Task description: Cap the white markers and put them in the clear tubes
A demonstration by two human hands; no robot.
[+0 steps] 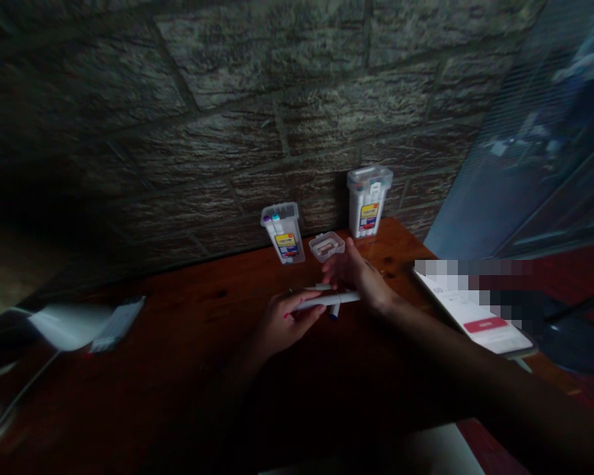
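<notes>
My left hand [283, 323] is closed around a white marker [344, 298], which lies nearly level and points to the right. My right hand [357, 274] is open beside the marker's right end, thumb up and fingers apart. Whether it touches that end I cannot tell. Below the held marker, another white marker [335, 310] with a dark blue end shows in part. Behind the hands stands an open clear marker box [290, 237], with a purple-ended and a turquoise-ended marker at its left side. Its clear lid [327, 246] lies to the right of it.
A second marker box [369, 204], lid on, stands at the right by the stone-block wall [218, 132]. A phone [480, 316] with a lit screen lies near the right edge of the wooden table [193, 330]. At the left are a white object [74, 323] and a cable [24, 396].
</notes>
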